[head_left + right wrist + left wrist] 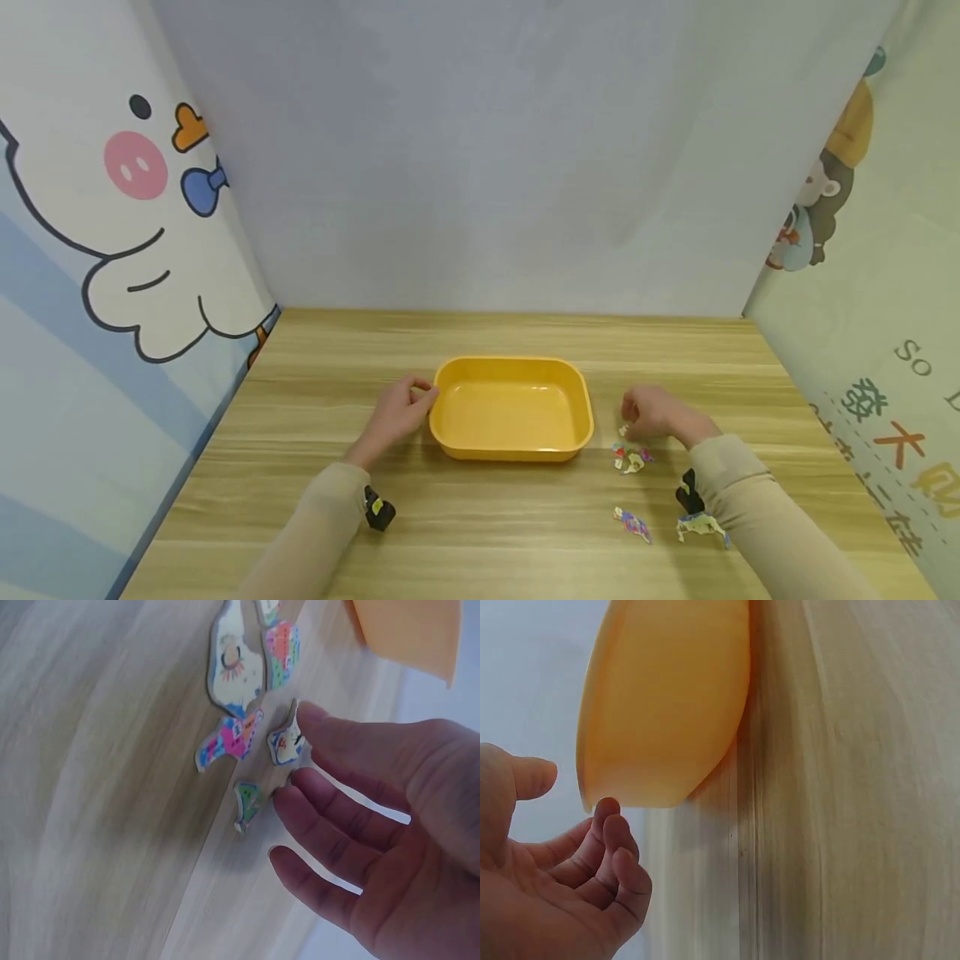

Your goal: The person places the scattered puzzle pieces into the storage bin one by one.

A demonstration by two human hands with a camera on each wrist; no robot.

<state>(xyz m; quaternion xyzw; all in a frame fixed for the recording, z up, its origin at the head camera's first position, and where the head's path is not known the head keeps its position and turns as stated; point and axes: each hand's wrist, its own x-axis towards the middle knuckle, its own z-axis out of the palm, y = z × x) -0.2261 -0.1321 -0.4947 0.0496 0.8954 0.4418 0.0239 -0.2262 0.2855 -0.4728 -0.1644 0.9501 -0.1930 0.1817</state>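
Note:
At the left end of a yellow plastic tub (pixel 512 457), my left hand (pixel 399 417) has its fingertips right at the rim. In the left wrist view the thumb stands apart from the loosely bent fingers. My right hand (pixel 654 414) reaches down to the table on the tub's right, over small flat colourful cutout pieces (pixel 632 460). From the right wrist, its thumb tip overlaps a white piece with blue edges (pixel 285 744), and a gap shows between thumb and bent fingers. Close to those fingertips lie a green piece (pixel 246 804) and a pink-and-blue piece (pixel 229 741).
Nearer the front of the wooden table (pixel 480 533) lie another colourful piece (pixel 632 524) and a larger pale piece (pixel 699 524) beside the right sleeve. A grey-white curtain (pixel 480 167) hangs behind, with printed cloths at both sides.

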